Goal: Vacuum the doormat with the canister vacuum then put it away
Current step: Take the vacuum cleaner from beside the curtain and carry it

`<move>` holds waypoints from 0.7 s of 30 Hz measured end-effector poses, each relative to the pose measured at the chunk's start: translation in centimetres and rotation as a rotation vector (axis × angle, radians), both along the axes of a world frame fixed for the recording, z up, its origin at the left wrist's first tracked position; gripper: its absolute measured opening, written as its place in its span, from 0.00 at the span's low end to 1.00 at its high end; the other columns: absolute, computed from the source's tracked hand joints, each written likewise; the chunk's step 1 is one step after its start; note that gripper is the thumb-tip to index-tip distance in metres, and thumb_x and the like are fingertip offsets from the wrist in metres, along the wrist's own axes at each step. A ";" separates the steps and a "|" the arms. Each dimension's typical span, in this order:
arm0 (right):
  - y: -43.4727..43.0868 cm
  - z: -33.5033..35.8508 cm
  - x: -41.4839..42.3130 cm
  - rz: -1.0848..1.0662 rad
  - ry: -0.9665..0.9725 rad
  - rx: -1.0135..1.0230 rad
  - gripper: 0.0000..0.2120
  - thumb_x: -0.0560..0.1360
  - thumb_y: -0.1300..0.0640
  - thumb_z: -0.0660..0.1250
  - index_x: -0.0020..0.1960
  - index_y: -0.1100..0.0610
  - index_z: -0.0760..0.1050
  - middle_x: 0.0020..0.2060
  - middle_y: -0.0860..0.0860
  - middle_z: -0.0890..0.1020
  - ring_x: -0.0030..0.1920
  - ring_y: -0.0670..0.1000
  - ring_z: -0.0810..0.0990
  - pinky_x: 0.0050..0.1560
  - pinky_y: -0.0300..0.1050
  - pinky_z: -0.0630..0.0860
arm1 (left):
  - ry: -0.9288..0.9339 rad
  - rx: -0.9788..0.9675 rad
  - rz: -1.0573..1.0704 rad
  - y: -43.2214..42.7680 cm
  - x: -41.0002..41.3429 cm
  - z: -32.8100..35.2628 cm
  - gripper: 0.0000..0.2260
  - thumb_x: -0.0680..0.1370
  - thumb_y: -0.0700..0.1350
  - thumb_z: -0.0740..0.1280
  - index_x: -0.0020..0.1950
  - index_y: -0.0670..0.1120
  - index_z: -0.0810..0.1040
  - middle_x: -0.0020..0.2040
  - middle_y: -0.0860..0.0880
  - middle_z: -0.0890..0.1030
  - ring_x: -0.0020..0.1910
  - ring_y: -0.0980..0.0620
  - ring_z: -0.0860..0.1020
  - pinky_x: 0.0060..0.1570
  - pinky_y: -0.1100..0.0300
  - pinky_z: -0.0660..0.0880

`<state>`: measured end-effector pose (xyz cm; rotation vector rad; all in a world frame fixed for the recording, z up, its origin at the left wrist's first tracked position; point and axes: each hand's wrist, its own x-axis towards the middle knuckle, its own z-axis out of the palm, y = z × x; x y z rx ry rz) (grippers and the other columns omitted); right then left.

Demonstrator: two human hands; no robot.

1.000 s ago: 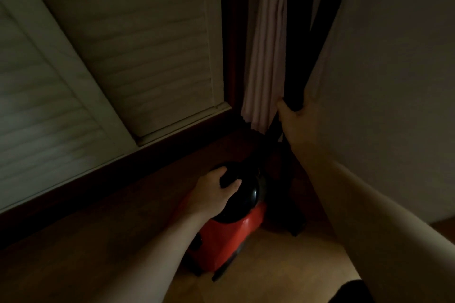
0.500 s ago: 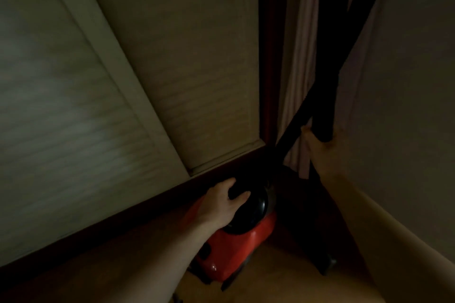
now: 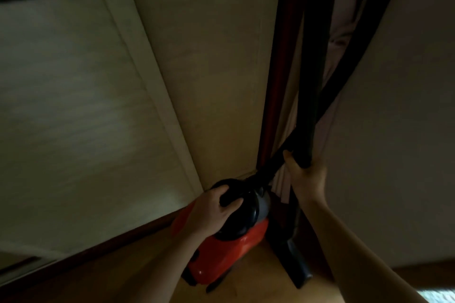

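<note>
The red canister vacuum with a black top sits on the wooden floor in a dim corner. My left hand is closed around the black handle on its top. My right hand grips the black wand, which stands nearly upright against the corner. The black hose runs diagonally from the canister's top up to the right, crossing the wand. The wand's floor nozzle rests on the floor to the right of the canister. No doormat is in view.
White louvred doors fill the left and centre above a dark baseboard. A dark red frame post and a pale curtain stand in the corner. A plain wall closes the right side. Wooden floor lies below.
The view has tilted upward and closed in on the corner. Both hands keep their grips; the canister and wand sit lower in the frame and nearer the doors.
</note>
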<state>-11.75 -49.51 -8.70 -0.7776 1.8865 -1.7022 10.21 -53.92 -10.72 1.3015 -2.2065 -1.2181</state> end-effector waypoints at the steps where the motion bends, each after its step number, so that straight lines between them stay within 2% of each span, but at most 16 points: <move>1: 0.5 2.2 0.7 -0.002 0.016 0.002 0.13 0.77 0.59 0.72 0.37 0.60 0.73 0.22 0.45 0.73 0.22 0.43 0.70 0.22 0.39 0.66 | 0.004 -0.004 0.008 0.3 0.8 2.6 0.15 0.79 0.53 0.67 0.61 0.45 0.78 0.52 0.61 0.75 0.56 0.61 0.76 0.41 0.81 0.70; 3: 1.6 6.3 2.2 0.002 0.061 0.004 0.15 0.76 0.60 0.72 0.34 0.55 0.70 0.23 0.43 0.72 0.25 0.44 0.70 0.26 0.42 0.67 | 0.012 -0.043 0.041 0.7 2.4 7.0 0.17 0.79 0.54 0.67 0.62 0.45 0.78 0.54 0.59 0.75 0.57 0.61 0.76 0.42 0.81 0.70; 6: 3.5 10.6 4.3 0.027 0.100 -0.021 0.13 0.75 0.61 0.71 0.36 0.53 0.70 0.26 0.44 0.72 0.30 0.46 0.71 0.29 0.45 0.68 | 0.023 -0.083 0.104 2.0 4.9 11.6 0.19 0.78 0.58 0.67 0.62 0.48 0.79 0.56 0.56 0.81 0.56 0.58 0.80 0.48 0.73 0.75; 9: 5.2 13.7 6.7 0.058 0.149 -0.060 0.09 0.73 0.56 0.71 0.39 0.56 0.72 0.30 0.57 0.74 0.31 0.51 0.71 0.31 0.48 0.70 | 0.037 -0.135 0.111 4.1 7.6 14.7 0.14 0.78 0.58 0.67 0.54 0.49 0.81 0.47 0.58 0.83 0.46 0.64 0.80 0.43 0.70 0.78; 11: 6.4 15.0 8.5 0.079 0.173 -0.073 0.10 0.71 0.54 0.70 0.43 0.59 0.73 0.36 0.62 0.75 0.34 0.52 0.72 0.33 0.49 0.71 | 0.065 -0.156 0.144 5.2 9.6 15.8 0.13 0.78 0.57 0.68 0.52 0.48 0.82 0.45 0.56 0.84 0.44 0.63 0.81 0.43 0.65 0.80; 12: 7.0 15.6 9.3 0.084 0.178 -0.087 0.10 0.71 0.55 0.71 0.45 0.60 0.73 0.38 0.63 0.76 0.35 0.52 0.72 0.35 0.49 0.72 | 0.070 -0.177 0.168 5.6 10.6 16.0 0.13 0.77 0.56 0.69 0.51 0.47 0.82 0.45 0.55 0.84 0.44 0.62 0.81 0.43 0.65 0.80; 15: 8.5 16.8 11.3 0.096 0.205 -0.131 0.08 0.73 0.61 0.72 0.48 0.59 0.73 0.41 0.62 0.76 0.38 0.52 0.73 0.37 0.52 0.74 | 0.054 -0.221 0.250 6.9 13.0 16.6 0.10 0.77 0.54 0.71 0.48 0.47 0.83 0.43 0.56 0.83 0.41 0.64 0.79 0.36 0.74 0.75; 19: 9.9 16.9 14.1 0.172 0.252 -0.164 0.08 0.74 0.62 0.71 0.45 0.62 0.72 0.38 0.65 0.75 0.35 0.60 0.73 0.35 0.50 0.72 | 0.042 -0.234 0.325 9.4 16.0 17.2 0.09 0.77 0.54 0.70 0.48 0.49 0.82 0.42 0.57 0.83 0.40 0.64 0.80 0.36 0.71 0.76; 21: 10.5 16.9 15.6 0.206 0.236 -0.162 0.08 0.74 0.60 0.71 0.43 0.57 0.72 0.35 0.63 0.74 0.33 0.58 0.72 0.32 0.48 0.71 | 0.037 -0.238 0.360 10.5 17.3 17.1 0.08 0.77 0.52 0.70 0.48 0.49 0.83 0.42 0.56 0.83 0.41 0.63 0.80 0.35 0.71 0.75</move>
